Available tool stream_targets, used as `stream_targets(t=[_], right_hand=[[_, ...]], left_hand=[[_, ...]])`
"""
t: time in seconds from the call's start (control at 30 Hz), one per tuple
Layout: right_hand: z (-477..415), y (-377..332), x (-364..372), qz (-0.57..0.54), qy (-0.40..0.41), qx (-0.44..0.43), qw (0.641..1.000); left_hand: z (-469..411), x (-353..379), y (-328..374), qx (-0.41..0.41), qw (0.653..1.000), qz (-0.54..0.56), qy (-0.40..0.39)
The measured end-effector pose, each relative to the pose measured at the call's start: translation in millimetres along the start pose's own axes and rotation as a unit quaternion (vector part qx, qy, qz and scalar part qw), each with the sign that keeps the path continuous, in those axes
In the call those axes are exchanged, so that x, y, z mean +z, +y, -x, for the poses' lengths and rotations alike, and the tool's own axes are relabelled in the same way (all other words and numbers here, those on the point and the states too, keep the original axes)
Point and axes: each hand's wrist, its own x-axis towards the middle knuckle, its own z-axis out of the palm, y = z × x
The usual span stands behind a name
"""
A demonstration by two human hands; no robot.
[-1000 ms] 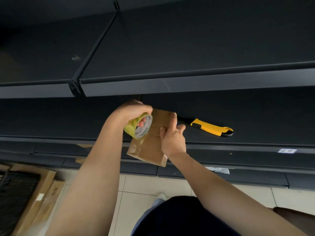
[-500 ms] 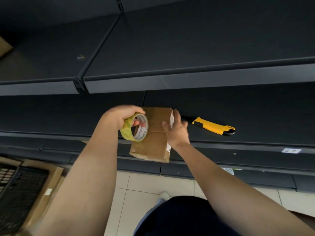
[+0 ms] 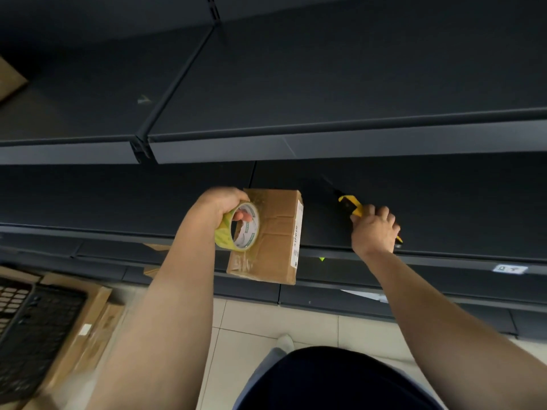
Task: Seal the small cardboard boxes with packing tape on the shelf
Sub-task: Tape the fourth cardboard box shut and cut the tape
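- Head view: the left hand reaches forward, forearm stretched, fingers curled through the core of the tape, gripping it.
- The tape stands on edge against the left side of the box.
- The box lies flat on the shelf, its near end past the front lip.
- The right hand, right of the box and apart from it, is knuckles up, fingers wrapped round the yellow knife on the shelf.
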Motion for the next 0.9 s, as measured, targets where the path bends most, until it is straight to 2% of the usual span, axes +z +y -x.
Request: stream_targets(t=[0.07,0.13,0.27,0.37,0.63,0.9], right_hand=[[12.4,-8.7,-15.5,-0.134,0.008,-0.067,0.989],[21.1,-21.8,-36.7,-0.209,-0.047,-0.148,0.965],[24.0,-48.9,-60.5,-0.118,-0.197,-0.226,0.947],[25.7,-58.8,-60.2,-0.064,-0.21,-0.232,0.948],[23.1,-86.2,-79.2,-0.024,-0.263,-0.218,0.939],[24.0,-63.4,-79.5,-0.043,-0.293,-0.188,0.936]], left_hand=[[-1.8,0.5,0.6,0.001,1.0,-0.009,0.002],[-4.4,0.9,0.9,-0.002,1.0,-0.018,0.002],[-7.2,1.0,1.3,-0.006,0.999,-0.031,0.002],[-6.0,1.2,2.5,-0.003,0.999,-0.037,0.005],[-9.3,2.9,11.0,0.022,0.992,-0.12,0.018],[-15.3,5.6,20.5,0.054,0.984,-0.168,0.034]])
